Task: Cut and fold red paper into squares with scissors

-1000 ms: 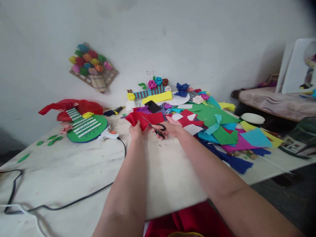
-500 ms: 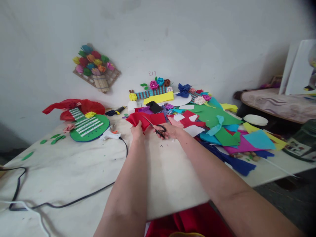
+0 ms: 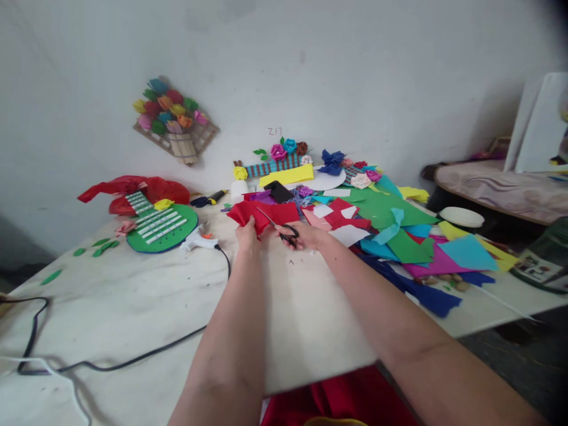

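My left hand [image 3: 247, 234] is closed on the near left edge of a piece of red crepe paper [image 3: 281, 213], thumb on top. In my right hand [image 3: 302, 235] is a pair of scissors [image 3: 288, 235] with black handles, its blades pointing up and left over the red paper. How far apart the blades are I cannot tell. Just right of the paper lie red and pink scraps with white pieces [image 3: 339, 214] on them. A small dark scrap lies on the table below my right hand.
Left stands a white glue gun [image 3: 199, 238] with a black cord, beside a green round craft [image 3: 166, 228] with white strips. Coloured paper sheets [image 3: 386, 207] pile up on the right, near a white bowl [image 3: 462, 217] and a large jar [image 3: 544, 257]. A utility knife [image 3: 210, 199] lies behind.
The view has shifted very slightly. Both hands, the scissors and the red paper look almost the same as before.
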Demonstrator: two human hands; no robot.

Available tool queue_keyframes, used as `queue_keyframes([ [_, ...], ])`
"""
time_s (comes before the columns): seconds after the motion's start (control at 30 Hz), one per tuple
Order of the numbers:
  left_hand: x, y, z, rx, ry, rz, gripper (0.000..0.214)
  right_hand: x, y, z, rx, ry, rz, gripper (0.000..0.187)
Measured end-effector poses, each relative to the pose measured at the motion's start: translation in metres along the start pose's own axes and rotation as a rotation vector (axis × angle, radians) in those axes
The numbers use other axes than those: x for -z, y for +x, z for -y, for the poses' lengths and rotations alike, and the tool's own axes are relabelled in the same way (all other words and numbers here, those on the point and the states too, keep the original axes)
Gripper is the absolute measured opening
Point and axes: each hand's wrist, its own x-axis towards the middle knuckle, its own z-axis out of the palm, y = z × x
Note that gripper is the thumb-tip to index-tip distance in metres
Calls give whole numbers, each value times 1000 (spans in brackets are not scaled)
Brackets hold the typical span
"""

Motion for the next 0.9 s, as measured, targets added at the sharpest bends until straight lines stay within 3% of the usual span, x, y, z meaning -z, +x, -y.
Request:
queue_keyframes([
  [0.9,0,-5,-7,56,6,-28,10,-5,1,-2,55,-70,-38,28],
])
